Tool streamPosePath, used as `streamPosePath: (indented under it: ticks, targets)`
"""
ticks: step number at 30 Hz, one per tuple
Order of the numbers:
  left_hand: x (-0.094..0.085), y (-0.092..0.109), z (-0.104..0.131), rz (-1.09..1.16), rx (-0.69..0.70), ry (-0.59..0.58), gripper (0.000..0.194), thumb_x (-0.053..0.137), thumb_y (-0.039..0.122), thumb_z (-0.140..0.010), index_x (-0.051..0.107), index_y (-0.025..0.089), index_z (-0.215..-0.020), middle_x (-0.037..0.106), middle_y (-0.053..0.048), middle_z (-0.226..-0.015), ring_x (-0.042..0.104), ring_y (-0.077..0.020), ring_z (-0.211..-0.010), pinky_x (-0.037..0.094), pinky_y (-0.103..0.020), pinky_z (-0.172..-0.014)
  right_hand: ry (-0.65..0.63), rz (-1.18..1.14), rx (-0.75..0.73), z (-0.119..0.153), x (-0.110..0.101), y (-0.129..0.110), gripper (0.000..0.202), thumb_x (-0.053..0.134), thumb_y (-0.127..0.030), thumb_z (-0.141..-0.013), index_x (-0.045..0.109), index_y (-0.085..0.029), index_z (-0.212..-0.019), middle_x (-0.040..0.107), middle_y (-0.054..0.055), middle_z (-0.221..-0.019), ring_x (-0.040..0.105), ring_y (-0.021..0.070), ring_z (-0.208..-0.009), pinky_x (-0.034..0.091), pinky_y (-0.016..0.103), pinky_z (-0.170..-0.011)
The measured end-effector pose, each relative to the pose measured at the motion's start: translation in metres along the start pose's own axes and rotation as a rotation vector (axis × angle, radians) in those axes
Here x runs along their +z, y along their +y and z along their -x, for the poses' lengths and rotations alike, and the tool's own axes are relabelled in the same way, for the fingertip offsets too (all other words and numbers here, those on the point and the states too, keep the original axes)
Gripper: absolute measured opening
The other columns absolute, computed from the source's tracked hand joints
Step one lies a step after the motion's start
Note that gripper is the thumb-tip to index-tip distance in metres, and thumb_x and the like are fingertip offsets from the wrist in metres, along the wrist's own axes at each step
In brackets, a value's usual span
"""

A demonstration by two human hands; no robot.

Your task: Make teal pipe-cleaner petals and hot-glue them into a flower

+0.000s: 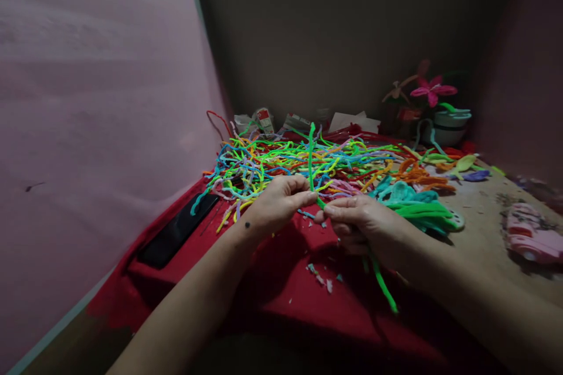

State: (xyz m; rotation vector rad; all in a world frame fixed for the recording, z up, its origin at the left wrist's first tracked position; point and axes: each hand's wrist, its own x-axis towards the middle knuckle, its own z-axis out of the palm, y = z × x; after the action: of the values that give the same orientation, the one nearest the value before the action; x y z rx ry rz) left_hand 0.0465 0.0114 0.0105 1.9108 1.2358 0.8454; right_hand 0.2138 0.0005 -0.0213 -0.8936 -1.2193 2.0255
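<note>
Between my two hands is a green pipe cleaner [311, 155], one end standing upright above my fingers. My left hand [288, 196] pinches it between thumb and fingers. Close beside it on the right, my right hand [356, 217] grips the same green length near its thumb. More green stem [385, 287] hangs below my right hand; whether it is the same piece I cannot tell. Behind my hands a tangled heap of coloured pipe cleaners [272, 155] covers the back of the red cloth [281, 281].
A black phone-like slab [178, 231] lies on the left. Right of the heap are a green bundle [426, 214], orange pieces [417, 173] and a pink object [532, 231]. A pot [451, 126] and a pink flower [433, 91] stand at the back right. Scraps [321, 278] dot the cloth.
</note>
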Motion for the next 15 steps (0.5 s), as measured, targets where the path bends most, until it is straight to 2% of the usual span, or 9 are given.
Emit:
streamPosePath:
  ticks: [3,5,6,8,10,11,13,15]
  targets:
    - [0.0000,0.0014,0.0007,-0.107,0.017,0.013,0.024,0.053,0.027,-0.072,0.045,0.014,-0.053,0.034,0.006,-0.052,0.029,-0.0064,-0.051,0.024,-0.020,-0.049,0.083,0.190,0.006,0.0006,0.0009,0.0009,0.019,0.054,-0.031,-0.076,0.058,-0.013,-0.071,0.020,-0.011,-0.040,0.011,0.0023,-0.033,0.010,0.017,-0.032]
    - [-0.0022,-0.0001,0.0000,-0.151,0.015,-0.015,0.023,0.053,0.028,-0.072,0.049,0.013,-0.055,0.036,0.005,-0.053,0.031,-0.0067,-0.051,0.025,-0.021,-0.049,0.115,0.402,-0.056,0.0015,0.0026,0.0006,0.024,0.048,-0.033,-0.079,0.059,-0.014,-0.069,0.027,-0.009,-0.039,0.019,0.0043,-0.032,0.017,0.019,-0.033]
    - [-0.0035,-0.0011,-0.0006,-0.155,0.014,-0.037,0.023,0.053,0.028,-0.072,0.051,0.013,-0.056,0.037,0.005,-0.053,0.032,-0.0068,-0.051,0.025,-0.021,-0.050,0.165,0.547,-0.162,0.0020,0.0035,0.0001,0.026,0.045,-0.033,-0.081,0.060,-0.014,-0.069,0.036,-0.005,-0.042,0.028,0.0063,-0.035,0.024,0.020,-0.035]
    - [-0.0054,-0.0021,-0.0011,-0.137,0.021,-0.084,0.023,0.054,0.028,-0.072,0.051,0.012,-0.056,0.037,0.005,-0.052,0.032,-0.0066,-0.051,0.026,-0.020,-0.050,0.334,0.885,-0.527,0.0025,0.0047,-0.0017,0.026,0.042,-0.028,-0.083,0.062,-0.015,-0.074,0.054,0.003,-0.059,0.048,0.0129,-0.053,0.040,0.026,-0.050]
    - [-0.0057,-0.0009,-0.0003,-0.094,0.034,-0.143,0.021,0.054,0.026,-0.072,0.052,0.012,-0.056,0.038,0.005,-0.052,0.033,-0.0066,-0.052,0.028,-0.020,-0.052,0.486,1.196,-0.921,0.0022,0.0044,-0.0041,0.021,0.043,-0.022,-0.083,0.063,-0.016,-0.087,0.062,0.009,-0.087,0.053,0.0195,-0.082,0.043,0.033,-0.073]
    - [-0.0055,0.0004,0.0006,-0.067,0.039,-0.180,0.018,0.053,0.023,-0.072,0.053,0.012,-0.057,0.040,0.005,-0.054,0.035,-0.0068,-0.054,0.030,-0.020,-0.054,0.524,1.320,-1.054,0.0018,0.0037,-0.0053,0.021,0.045,-0.019,-0.083,0.063,-0.016,-0.094,0.061,0.011,-0.099,0.050,0.0216,-0.093,0.040,0.036,-0.081]
    - [-0.0050,0.0029,0.0025,-0.029,0.046,-0.232,0.015,0.052,0.021,-0.072,0.056,0.012,-0.062,0.044,0.004,-0.058,0.039,-0.0072,-0.057,0.033,-0.020,-0.058,0.516,1.514,-1.159,0.0009,0.0017,-0.0069,0.021,0.047,-0.018,-0.082,0.062,-0.016,-0.097,0.062,0.011,-0.103,0.047,0.0238,-0.101,0.035,0.039,-0.089]
    - [-0.0055,0.0040,0.0040,-0.034,0.048,-0.236,0.016,0.054,0.025,-0.073,0.057,0.012,-0.064,0.045,0.004,-0.058,0.039,-0.0071,-0.057,0.032,-0.020,-0.057,0.503,1.606,-1.157,0.0008,0.0002,-0.0072,0.016,0.049,-0.020,-0.082,0.065,-0.016,-0.083,0.065,0.009,-0.085,0.049,0.0232,-0.092,0.034,0.040,-0.088]
